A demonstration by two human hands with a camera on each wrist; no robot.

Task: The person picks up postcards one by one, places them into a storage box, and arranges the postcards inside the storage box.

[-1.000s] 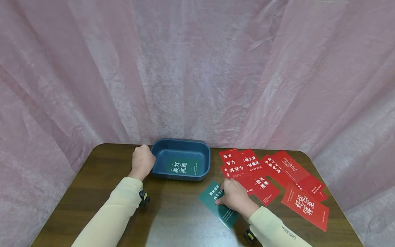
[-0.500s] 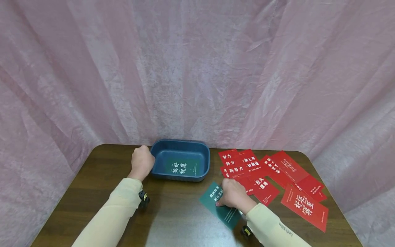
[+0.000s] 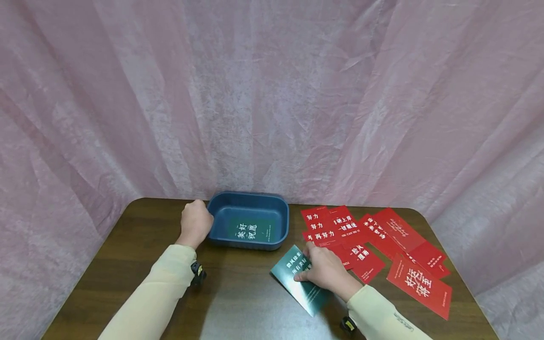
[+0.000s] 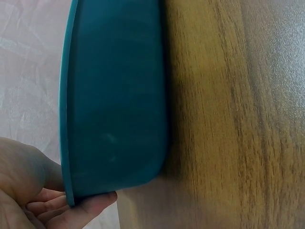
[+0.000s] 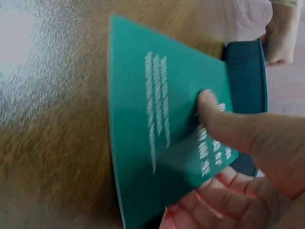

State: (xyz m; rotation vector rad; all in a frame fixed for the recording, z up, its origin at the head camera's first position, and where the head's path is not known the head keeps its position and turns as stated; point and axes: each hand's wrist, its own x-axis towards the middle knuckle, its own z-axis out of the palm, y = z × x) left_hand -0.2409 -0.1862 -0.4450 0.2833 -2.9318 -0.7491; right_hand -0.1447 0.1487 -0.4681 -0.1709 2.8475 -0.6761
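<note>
We see the right hand (image 3: 326,269) pinching a green lettered card (image 3: 297,288) in the lower middle of the frame, thumb on the printed face and fingers behind. The card is tilted up from the wooden tabletop (image 3: 114,269) along its lower-left edge; we cannot tell whether its hidden side is touching the wood. The left hand (image 3: 196,222), left of centre, has its fingers curled round the left end of the blue tray (image 3: 255,211), where a second green card (image 3: 250,230) lies flat.

Our main worry is the pinch: it sits toward one side of the card, so the free lower part could swing or bow, and the shiny face might slide under the thumb. The knuckles are close beside the overlapping red cards (image 3: 327,226) at right of centre; a low sweep could drag one out of place. The single red card (image 3: 420,285) at lower right seems safely apart. If the card were carried low toward the tray, a corner could catch on the rim and fold. Too strong a pull by the left hand might tip or shift the tray.
</note>
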